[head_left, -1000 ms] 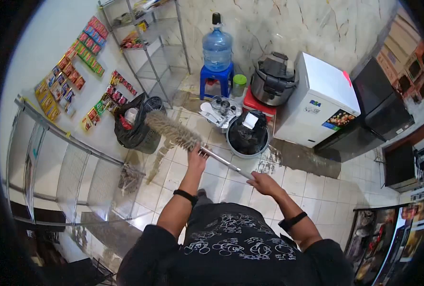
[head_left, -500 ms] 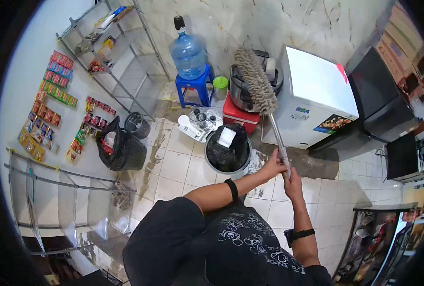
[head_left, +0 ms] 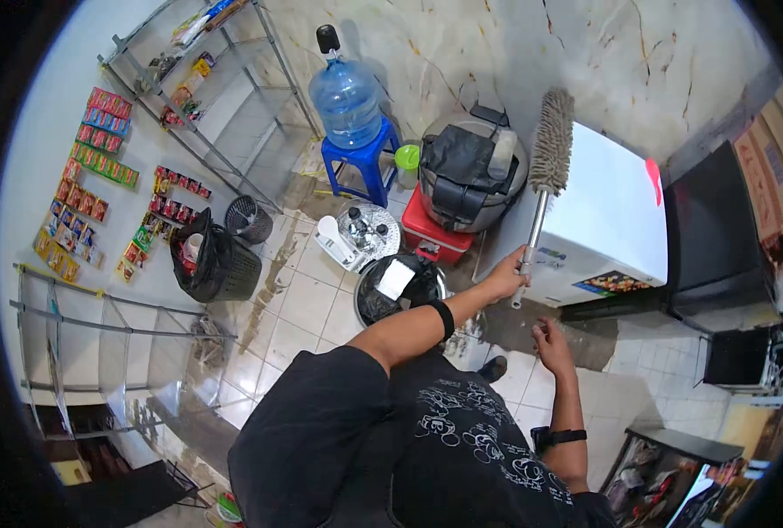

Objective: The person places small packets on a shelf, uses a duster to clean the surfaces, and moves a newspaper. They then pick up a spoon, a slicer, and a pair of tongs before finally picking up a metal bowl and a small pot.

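Note:
My left hand (head_left: 507, 276) is closed round the metal handle of a duster (head_left: 552, 145), near its lower end. Its shaggy grey-beige head points up and away, seen against the wall and the white chest freezer (head_left: 616, 198). Below the handle's end, my right hand (head_left: 553, 345) is off the duster, with its fingers loosely bent and apart and nothing in them. Left of my left forearm stands a round bin (head_left: 382, 304) lined with a black bag, a white piece lying on top. My forearm hides part of this bin.
A large pot with a black cover (head_left: 470, 163) rests on a red cooler box (head_left: 435, 239). A water jug (head_left: 345, 104) stands on a blue stool (head_left: 359, 163). Wire shelving (head_left: 211, 141), a bagged waste basket (head_left: 224, 268) and hanging sachets are at left. A dark fridge (head_left: 708, 229) is at right.
My right hand has let go of the handle and moved down from it. The duster, in my left hand, has swung right to nearly upright in view. My view has shifted slightly.

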Demonstrator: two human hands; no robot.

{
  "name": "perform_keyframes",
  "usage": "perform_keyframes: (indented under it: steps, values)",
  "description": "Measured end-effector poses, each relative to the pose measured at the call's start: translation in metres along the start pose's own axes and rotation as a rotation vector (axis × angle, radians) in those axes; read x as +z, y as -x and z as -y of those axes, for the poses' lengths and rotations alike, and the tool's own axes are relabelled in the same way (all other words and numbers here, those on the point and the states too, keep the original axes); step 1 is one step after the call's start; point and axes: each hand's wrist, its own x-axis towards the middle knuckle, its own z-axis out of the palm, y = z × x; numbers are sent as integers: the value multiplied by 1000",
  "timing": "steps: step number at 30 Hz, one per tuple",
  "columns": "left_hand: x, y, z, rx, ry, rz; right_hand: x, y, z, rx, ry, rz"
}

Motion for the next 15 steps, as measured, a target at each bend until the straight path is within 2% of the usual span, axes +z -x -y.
perform_keyframes:
  steps: [2,7,9,10,12,14,15]
  values:
    - [-1,-17,3,-15,42,14,-13,-19,-5,75,-88,39]
    - [21,-29,-8,-68,205,46,-37,-74,-10,-9,-142,173]
    - [28,-29,-8,28,242,17,-43,-98,2,-28,-337,79]
    - [33,-26,-9,80,257,16,-50,-111,4,-43,-319,115]
    - [43,-20,-1,183,228,13,-57,-138,10,-157,-412,125]
    - [40,-10,-1,163,255,-31,-54,-155,30,-340,-413,154]
    - [39,-4,-1,145,290,-45,-53,-158,44,-348,-412,178]
